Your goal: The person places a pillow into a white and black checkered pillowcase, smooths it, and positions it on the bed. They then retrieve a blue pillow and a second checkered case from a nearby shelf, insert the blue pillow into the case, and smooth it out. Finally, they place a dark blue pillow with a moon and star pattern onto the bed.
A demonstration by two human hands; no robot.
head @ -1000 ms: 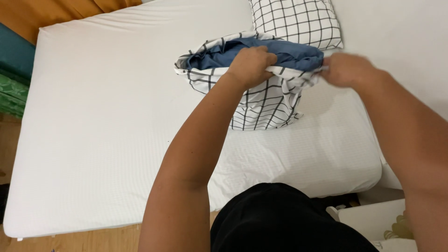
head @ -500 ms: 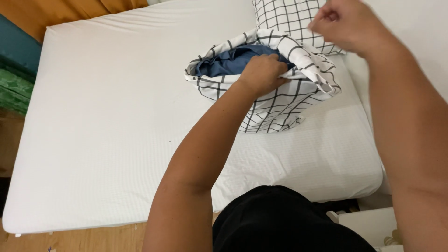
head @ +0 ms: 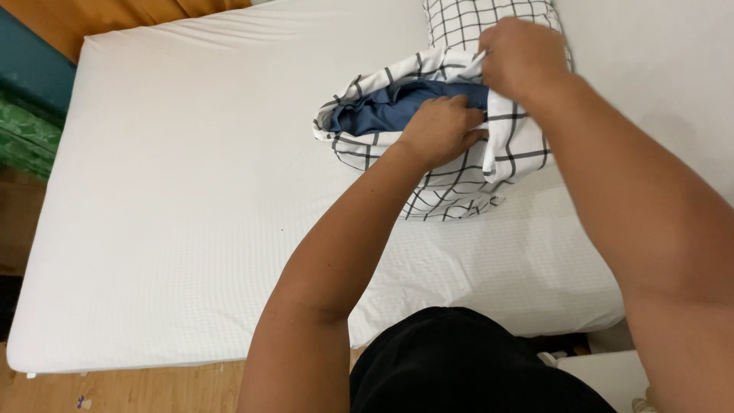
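White bed (head: pixel 191 191) under everything — left hand (head: pixel 440 130) clamps the blue pillow (head: pixel 382 107) at the case's mouth. Right hand (head: pixel 524 53), just above it, pinches the checked case (head: pixel 459 183) edge — pillow runs off leftward.

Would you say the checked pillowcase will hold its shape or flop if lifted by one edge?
Likely floppy: the checked pillowcase creases and folds around the blue pillow under both hands. Probably light, since its rim bunches in the right hand. It seems unlikely to slip, being cloth on the cloth-covered mattress.

We count two hands, our left hand (head: pixel 440 130) and right hand (head: pixel 524 57). We see one checked pillowcase (head: pixel 459 172), one blue pillow (head: pixel 390 107) inside it, and one covered checked pillow (head: pixel 466 19). There is one white mattress (head: pixel 191 191).
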